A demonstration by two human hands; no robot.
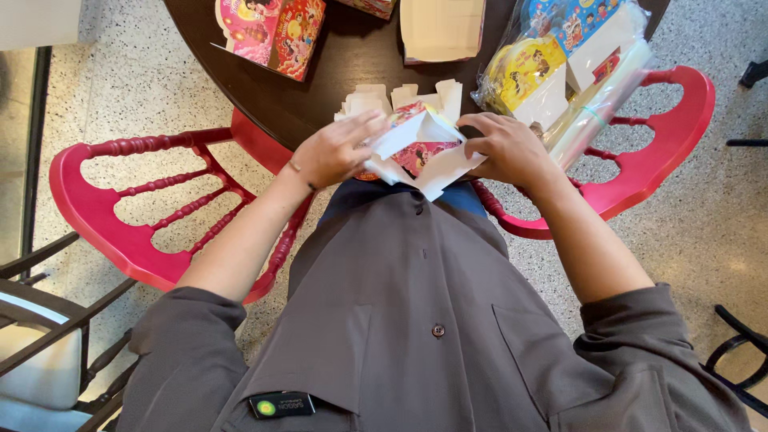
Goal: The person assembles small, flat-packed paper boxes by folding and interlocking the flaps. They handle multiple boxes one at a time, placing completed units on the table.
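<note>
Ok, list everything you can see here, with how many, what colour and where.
Flat cardboard box: one, white inside with pink and red print, held by both hands at the table edge.
Stack of flat boxes: several, white, on the table behind the held one.
Printed boxes: two or so, pink and red, far left on the table.
Open white box: one, top centre.
Plastic bag of printed items: one, clear with yellow and blue contents, on the table's right.
Table: one, dark brown, round.
Chairs: two, red, left and right.
Left hand: on the box's left flap.
Right hand: on its right side.
</note>
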